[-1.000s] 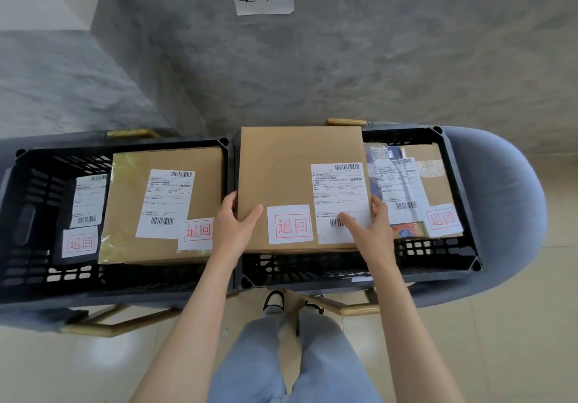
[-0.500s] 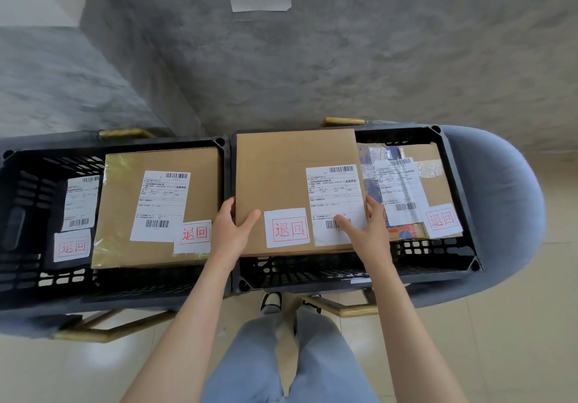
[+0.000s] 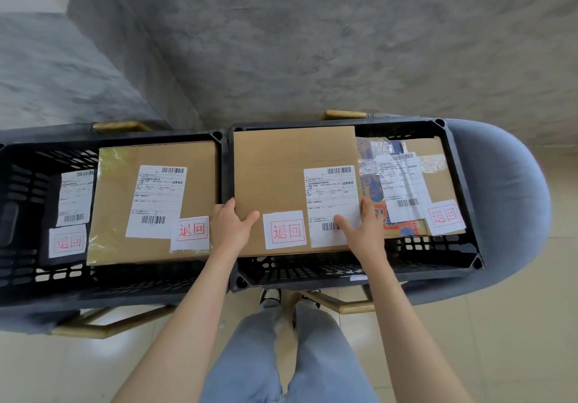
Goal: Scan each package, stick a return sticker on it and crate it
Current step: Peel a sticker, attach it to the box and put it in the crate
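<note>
The box has sunk lower than a second ago; its far edge now sits below the back rim of the crate. It lies flat between our hands and looks about square, so we see no clear long axis. Both hands are equally near, at its near corners. The left hand grasps the left edge, thumb on top. The right hand grasps the right edge, thumb on the label. Another package lies just beyond the right hand. The sticker is on, between our thumbs. We reckon only letting go remains.
</note>
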Motion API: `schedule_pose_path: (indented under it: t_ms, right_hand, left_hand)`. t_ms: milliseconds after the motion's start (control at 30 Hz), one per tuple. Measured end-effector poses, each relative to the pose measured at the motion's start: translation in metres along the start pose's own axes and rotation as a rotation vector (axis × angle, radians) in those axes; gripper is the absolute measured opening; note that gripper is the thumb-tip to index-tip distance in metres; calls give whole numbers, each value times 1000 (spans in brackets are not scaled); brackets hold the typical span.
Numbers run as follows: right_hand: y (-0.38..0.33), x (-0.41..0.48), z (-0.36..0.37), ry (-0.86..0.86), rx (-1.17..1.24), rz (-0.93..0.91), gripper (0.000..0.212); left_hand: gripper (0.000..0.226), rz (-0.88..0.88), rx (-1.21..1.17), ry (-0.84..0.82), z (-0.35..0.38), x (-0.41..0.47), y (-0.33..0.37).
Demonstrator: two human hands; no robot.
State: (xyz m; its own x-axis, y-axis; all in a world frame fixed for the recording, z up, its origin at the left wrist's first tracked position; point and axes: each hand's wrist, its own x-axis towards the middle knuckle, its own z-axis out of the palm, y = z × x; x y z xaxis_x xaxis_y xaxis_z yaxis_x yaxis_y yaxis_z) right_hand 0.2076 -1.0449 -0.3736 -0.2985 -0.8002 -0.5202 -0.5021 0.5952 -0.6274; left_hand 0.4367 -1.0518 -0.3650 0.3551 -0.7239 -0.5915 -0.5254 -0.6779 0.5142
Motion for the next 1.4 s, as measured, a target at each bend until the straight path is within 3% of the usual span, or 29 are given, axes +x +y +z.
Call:
schedule_pose_path:
  t_ms: [167,300,700,1400]
  right_hand:
    - [-6,-1,-4,-16,-58,-6,81]
    - [-26,1,-6,25,-218,-133,88]
    - [-44,26,3,-32,-388,-91,88]
    - [-33,36,23,-9,-574,-123,85]
  left_hand:
    - [88,88,30,-11,-4,6,9]
    - [94,218,182,9,-9,13,33]
    - [96,166,341,-32,-6,31,49]
    - [92,212,624,67,23,46,42]
